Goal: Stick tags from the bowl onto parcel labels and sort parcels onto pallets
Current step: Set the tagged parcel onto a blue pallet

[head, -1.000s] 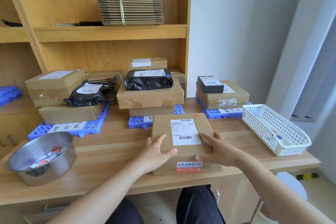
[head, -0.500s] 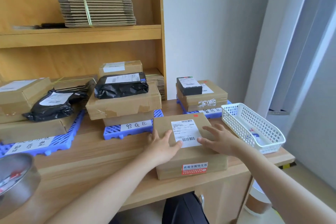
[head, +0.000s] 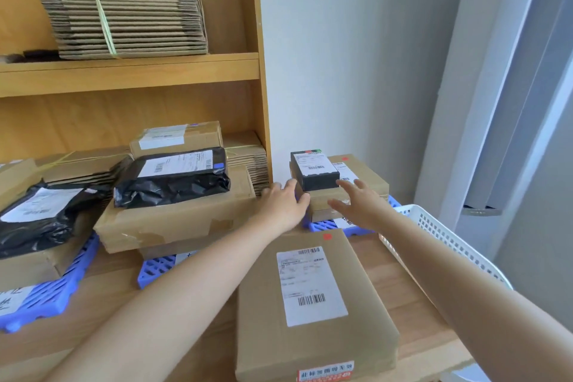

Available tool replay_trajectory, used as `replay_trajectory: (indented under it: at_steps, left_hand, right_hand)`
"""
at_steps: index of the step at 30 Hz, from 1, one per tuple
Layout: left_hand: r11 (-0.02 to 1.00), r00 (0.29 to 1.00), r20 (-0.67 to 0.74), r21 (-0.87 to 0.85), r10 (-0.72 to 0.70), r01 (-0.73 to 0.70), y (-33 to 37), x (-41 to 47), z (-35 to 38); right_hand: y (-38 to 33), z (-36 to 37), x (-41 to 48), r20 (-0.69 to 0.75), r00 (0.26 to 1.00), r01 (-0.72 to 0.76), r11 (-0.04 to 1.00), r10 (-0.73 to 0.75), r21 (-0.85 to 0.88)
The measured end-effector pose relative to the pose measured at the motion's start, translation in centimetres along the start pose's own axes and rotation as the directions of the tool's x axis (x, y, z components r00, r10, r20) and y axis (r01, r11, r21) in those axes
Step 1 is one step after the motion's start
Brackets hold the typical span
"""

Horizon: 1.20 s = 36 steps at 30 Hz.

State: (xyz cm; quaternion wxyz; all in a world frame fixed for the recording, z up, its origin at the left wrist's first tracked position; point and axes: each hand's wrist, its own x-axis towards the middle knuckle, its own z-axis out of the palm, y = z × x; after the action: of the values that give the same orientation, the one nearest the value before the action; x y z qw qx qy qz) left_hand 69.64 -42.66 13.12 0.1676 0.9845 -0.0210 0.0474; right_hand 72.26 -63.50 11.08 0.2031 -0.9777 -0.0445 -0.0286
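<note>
A flat brown parcel (head: pixel 313 298) with a white label and a red round tag at its top right corner lies on the desk's near edge, untouched. Both arms reach past it. My left hand (head: pixel 283 205) is spread at the left side of the right-hand stack, fingers apart. My right hand (head: pixel 361 203) hovers open over the front of the brown box (head: pixel 366 175) on the right blue pallet (head: pixel 325 225). A small black box (head: pixel 314 170) with a label sits on top of that brown box. The bowl is out of view.
A middle blue pallet (head: pixel 155 270) holds brown boxes and a black bag parcel (head: pixel 173 180). A left pallet (head: pixel 46 295) carries more parcels. A white mesh basket (head: pixel 440 239) stands at the right. Bundled flat cardboard (head: pixel 121 9) fills the shelf above.
Both hands left the front parcel and reached forward to the stack on the right pallet. The view swung right and closer, so the bowl dropped out of sight.
</note>
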Motion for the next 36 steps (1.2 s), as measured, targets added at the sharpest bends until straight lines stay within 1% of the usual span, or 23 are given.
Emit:
replay_trajectory:
  at_steps: [2, 5, 8, 12, 15, 18, 21, 25, 29, 32, 36]
  left_hand:
    - [0.997, 1.0, -0.013, -0.073, 0.011, -0.012, 0.7, 2.6, 0.5]
    - [0.992, 1.0, -0.022, -0.121, 0.016, -0.018, 1.7, 5.7, 1.7]
    - [0.977, 1.0, -0.001, -0.212, 0.0, 0.0, 2.5, 8.4, 2.7]
    - [0.922, 1.0, -0.005, -0.388, -0.013, 0.01, 2.8, 10.8, 3.8]
    - [0.888, 1.0, -0.005, -0.46, -0.013, 0.009, 2.5, 11.5, 4.5]
    - [0.842, 1.0, 0.008, -0.539, -0.021, 0.022, 2.2, 11.0, 4.2]
    - [0.817, 1.0, 0.018, -0.576, -0.015, 0.023, 2.2, 9.5, 3.8]
    - [0.825, 1.0, 0.007, -0.565, 0.002, 0.002, 2.4, 5.9, 2.7]
    - [0.83, 0.999, -0.028, -0.557, 0.024, -0.036, 2.9, 0.4, 1.2]
    - [0.837, 0.995, -0.06, -0.538, 0.077, -0.098, 3.0, -4.0, 0.9]
    - [0.87, 0.993, -0.038, -0.48, 0.112, -0.116, 1.8, -9.8, 1.8]
  right_hand:
    - [0.3, 0.1, 2.3, -0.026, 1.0, -0.004, 1.0, 0.004, 0.016]
    - [0.0, 0.3, 4.9, -0.07, 0.998, -0.005, 0.998, 0.01, 0.068]
    - [-0.2, 0.9, 7.2, -0.071, 0.997, -0.002, 0.993, 0.01, 0.121]
    - [-0.5, 1.7, 9.5, -0.041, 0.999, 0.004, 0.978, 0.005, 0.209]
    - [-0.8, 2.2, 10.1, -0.044, 0.999, -0.014, 0.959, 0.027, 0.283]
    - [-1.0, 2.1, 9.7, -0.08, 0.995, -0.034, 0.941, 0.065, 0.338]
    - [-1.2, 1.5, 8.1, -0.103, 0.993, -0.025, 0.938, 0.065, 0.347]
    - [-1.9, 0.0, 4.4, -0.152, 0.987, 0.011, 0.935, 0.046, 0.355]
    - [-2.2, -0.5, -0.6, -0.194, 0.981, 0.042, 0.938, 0.027, 0.344]
    - [-2.3, -0.1, -4.8, -0.222, 0.974, 0.041, 0.94, 0.038, 0.337]
    - [-2.6, 0.9, -11.0, -0.271, 0.962, 0.073, 0.945, 0.018, 0.32]
